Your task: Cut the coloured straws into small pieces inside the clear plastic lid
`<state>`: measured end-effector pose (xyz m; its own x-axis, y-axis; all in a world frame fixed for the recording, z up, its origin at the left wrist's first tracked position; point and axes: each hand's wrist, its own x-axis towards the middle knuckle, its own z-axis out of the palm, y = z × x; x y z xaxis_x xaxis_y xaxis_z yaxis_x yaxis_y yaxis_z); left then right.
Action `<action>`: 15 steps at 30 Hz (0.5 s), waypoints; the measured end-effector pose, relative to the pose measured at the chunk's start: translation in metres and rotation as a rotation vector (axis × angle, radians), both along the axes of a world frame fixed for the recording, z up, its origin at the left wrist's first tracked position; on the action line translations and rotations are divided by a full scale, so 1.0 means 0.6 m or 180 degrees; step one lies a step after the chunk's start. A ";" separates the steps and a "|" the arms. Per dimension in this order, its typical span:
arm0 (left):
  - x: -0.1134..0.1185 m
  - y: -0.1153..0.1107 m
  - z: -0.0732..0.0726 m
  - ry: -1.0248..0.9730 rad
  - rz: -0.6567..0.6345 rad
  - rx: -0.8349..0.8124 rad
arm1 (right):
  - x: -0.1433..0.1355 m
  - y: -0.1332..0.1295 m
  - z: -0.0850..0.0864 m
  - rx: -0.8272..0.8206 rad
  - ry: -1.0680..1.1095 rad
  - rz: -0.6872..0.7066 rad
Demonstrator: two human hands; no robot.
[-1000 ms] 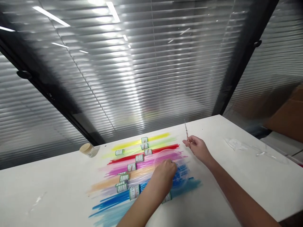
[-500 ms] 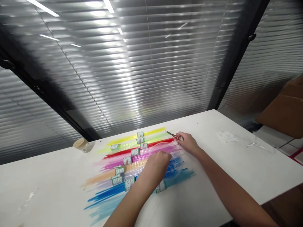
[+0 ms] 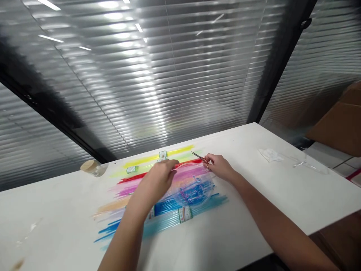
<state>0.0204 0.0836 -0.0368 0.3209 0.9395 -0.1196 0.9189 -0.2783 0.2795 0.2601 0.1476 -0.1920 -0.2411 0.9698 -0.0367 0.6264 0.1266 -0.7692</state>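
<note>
Reddish-handled scissors [image 3: 200, 156] are sitting in the closed fingers of the right hand [image 3: 218, 165], blades pointing left of that grip. Left of it, the left hand [image 3: 158, 180] is curling above coloured sticks [image 3: 166, 223]; whether its fingertips are pinching anything, I cannot tell. Between both hands, a clear dish [image 3: 207, 194] is holding small bright pieces. The left arm is hiding several paper bands [image 3: 185, 214]; their print is staying unreadable.

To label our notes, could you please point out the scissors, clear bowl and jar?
Scissors [image 3: 199, 156]: head view, on the blades.
Clear bowl [image 3: 188, 168]: head view, on its far side.
Jar [image 3: 97, 171]: head view, on its body.
</note>
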 end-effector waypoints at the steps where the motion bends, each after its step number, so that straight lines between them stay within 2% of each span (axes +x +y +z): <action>1: -0.007 0.006 -0.001 0.0099 0.0125 -0.0025 | 0.000 -0.003 0.001 -0.0044 0.0006 0.0056; 4: -0.022 0.020 -0.012 0.0325 0.0382 -0.0232 | 0.002 -0.010 0.005 -0.0141 0.0047 0.0187; 8: -0.035 0.033 -0.041 0.0691 0.0581 -0.0654 | 0.007 -0.013 0.007 -0.0242 0.0143 0.0326; 11: -0.045 0.042 -0.059 0.0853 0.0664 -0.0721 | 0.008 -0.015 0.008 -0.0294 0.0183 0.0364; 15: -0.057 0.050 -0.069 0.0966 0.0707 -0.0668 | 0.002 -0.017 0.009 -0.0209 0.0157 0.0252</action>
<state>-0.0136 0.1136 -0.0782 0.0343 0.9271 -0.3732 0.9994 -0.0302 0.0166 0.2612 0.1372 -0.1868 -0.3199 0.9436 -0.0857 0.5775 0.1224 -0.8072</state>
